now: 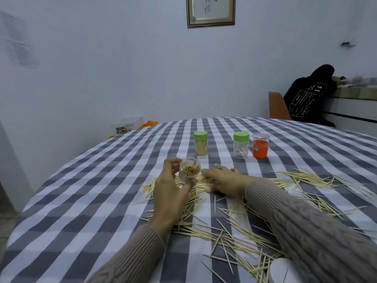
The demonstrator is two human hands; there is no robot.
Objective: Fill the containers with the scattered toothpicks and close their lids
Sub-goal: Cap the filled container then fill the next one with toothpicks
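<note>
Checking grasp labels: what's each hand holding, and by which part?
Left hand holds the open clear container by its side wall, mouth tilted toward the camera. Right hand rests on scattered toothpicks; any pinch can't be told.

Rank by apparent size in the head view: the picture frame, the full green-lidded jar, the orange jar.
1. Picture frame, largest, though cut off by the top edge.
2. Full green-lidded jar and orange jar: look about alike, so unranked.

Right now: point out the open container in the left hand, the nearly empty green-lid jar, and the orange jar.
open container [47, 170], head view, toothpick ends at its mouth
nearly empty green-lid jar [241, 149], head view, clear wall
orange jar [260, 149], head view, orange body
</note>
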